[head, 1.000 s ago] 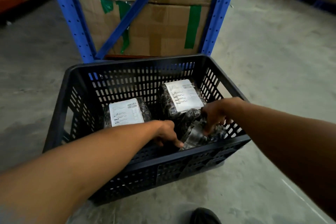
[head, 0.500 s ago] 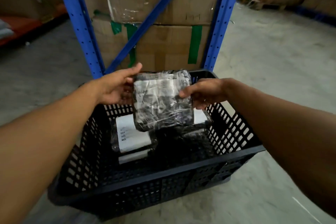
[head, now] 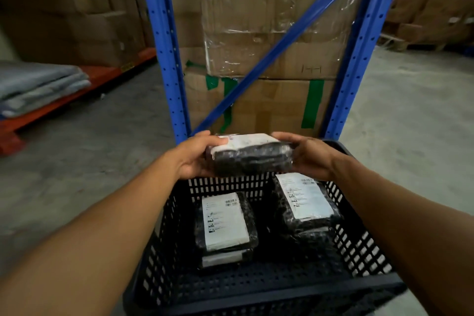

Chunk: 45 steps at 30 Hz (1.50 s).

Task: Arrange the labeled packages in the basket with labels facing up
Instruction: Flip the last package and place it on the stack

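While the basket (head: pixel 256 287) held 2 label-up packages (head: pixel 224 220), your left hand (head: pixel 195 155) and right hand (head: pixel 307 155) gripped the wrapped package (head: pixel 252 158), fingers closed around its ends.

Black slotted basket (head: pixel 259 287), black packages (head: pixel 252 161), white labels (head: pixel 223 220), blue rack (head: pixel 164 46)

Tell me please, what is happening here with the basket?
A person holds one wrapped package above the black basket, left hand and right hand gripping its ends, white label on top. Two stacks already lie inside with labels up: one on the left, one on the right.
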Tool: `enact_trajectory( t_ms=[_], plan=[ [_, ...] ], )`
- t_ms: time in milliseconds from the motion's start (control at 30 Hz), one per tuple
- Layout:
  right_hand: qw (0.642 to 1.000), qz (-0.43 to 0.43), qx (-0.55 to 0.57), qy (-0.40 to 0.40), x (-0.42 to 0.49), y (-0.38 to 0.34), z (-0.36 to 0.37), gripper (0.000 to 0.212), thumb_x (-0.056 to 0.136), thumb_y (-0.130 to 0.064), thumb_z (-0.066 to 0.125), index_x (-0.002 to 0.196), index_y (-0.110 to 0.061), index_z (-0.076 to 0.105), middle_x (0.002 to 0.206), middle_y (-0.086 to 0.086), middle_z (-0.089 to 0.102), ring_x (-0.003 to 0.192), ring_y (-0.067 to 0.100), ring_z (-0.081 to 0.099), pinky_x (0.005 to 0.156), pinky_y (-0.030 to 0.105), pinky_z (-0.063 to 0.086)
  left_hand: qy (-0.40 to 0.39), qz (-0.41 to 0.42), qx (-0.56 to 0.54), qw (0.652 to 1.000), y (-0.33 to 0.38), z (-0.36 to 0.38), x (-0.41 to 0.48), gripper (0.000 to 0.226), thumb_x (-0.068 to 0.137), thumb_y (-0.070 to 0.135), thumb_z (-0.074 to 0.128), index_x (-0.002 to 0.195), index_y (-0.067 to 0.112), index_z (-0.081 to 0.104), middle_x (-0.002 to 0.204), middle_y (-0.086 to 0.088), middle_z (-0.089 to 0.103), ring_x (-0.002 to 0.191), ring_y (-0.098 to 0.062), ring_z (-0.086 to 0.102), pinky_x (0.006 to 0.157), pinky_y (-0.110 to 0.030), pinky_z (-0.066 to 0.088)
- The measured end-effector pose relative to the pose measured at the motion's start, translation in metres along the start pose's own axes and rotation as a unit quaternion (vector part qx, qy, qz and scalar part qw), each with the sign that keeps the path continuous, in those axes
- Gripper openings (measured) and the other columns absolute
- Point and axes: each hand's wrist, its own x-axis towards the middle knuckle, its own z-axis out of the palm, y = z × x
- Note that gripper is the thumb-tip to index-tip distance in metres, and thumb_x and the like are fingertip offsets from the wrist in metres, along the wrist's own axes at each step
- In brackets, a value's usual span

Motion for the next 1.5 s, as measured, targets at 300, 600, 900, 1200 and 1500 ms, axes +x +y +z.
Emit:
enact_trajectory(
  t_ms=[300,600,900,1200,1500],
  plan=[
    [0.991,0.076,-0.113,-0.018,0.007,0.019,-0.004,0.089,0.057,0.009,0.084,0.129,-0.028,0.048,0.127,0.017,0.065,0.107,0.037,0.068,0.081,0.049,0.057,-0.051,0.04,0.028,0.997,-0.02,-0.007,0.001,0.09,0.077,-0.015,0.069,0.148,0.029,0.036,0.119,-0.01,0.07,0.103,-0.031,0.069,0.073,-0.051,0.06],
    [0.986,0.12,-0.112,-0.018,-0.004,0.013,-0.004,0.081,0.065,-0.005,0.085,0.129,-0.038,0.048,0.13,0.019,0.059,0.101,0.041,0.068,0.079,0.056,0.055,-0.102,0.034,0.059,0.992,-0.02,-0.007,0.004,0.081,0.072,-0.013,0.07,0.136,0.031,0.047,0.124,-0.012,0.07,0.112,-0.036,0.066,0.092,-0.057,0.053],
    [0.967,0.141,-0.149,-0.15,0.0,0.018,0.029,0.053,0.083,-0.006,0.069,0.133,-0.015,0.054,0.134,0.019,0.06,0.123,0.042,0.055,0.105,0.064,0.038,-0.042,0.038,0.082,0.995,-0.022,-0.007,0.018,0.105,0.042,0.023,0.098,0.136,0.015,0.052,0.118,-0.013,0.07,0.098,-0.027,0.072,0.079,-0.04,0.059],
    [0.971,0.204,-0.119,-0.036,-0.003,0.023,0.008,0.042,0.077,-0.018,0.074,0.115,-0.002,0.068,0.116,0.015,0.072,0.101,0.032,0.07,0.09,0.048,0.055,-0.144,-0.102,0.144,0.974,-0.027,0.002,-0.001,0.043,0.077,0.023,0.077,0.115,0.007,0.067,0.106,-0.013,0.077,0.094,-0.031,0.074,0.087,-0.052,0.057],
    [0.932,0.229,-0.28,0.035,0.017,0.053,0.056,0.023,0.086,-0.013,0.072,0.102,0.002,0.064,0.096,0.017,0.075,0.086,0.033,0.072,0.083,0.058,0.056,-0.024,-0.143,0.218,0.965,-0.041,-0.006,0.01,0.028,0.093,-0.005,0.057,0.12,0.002,0.06,0.111,-0.018,0.07,0.117,-0.041,0.06,0.098,-0.068,0.044]
  ],
)
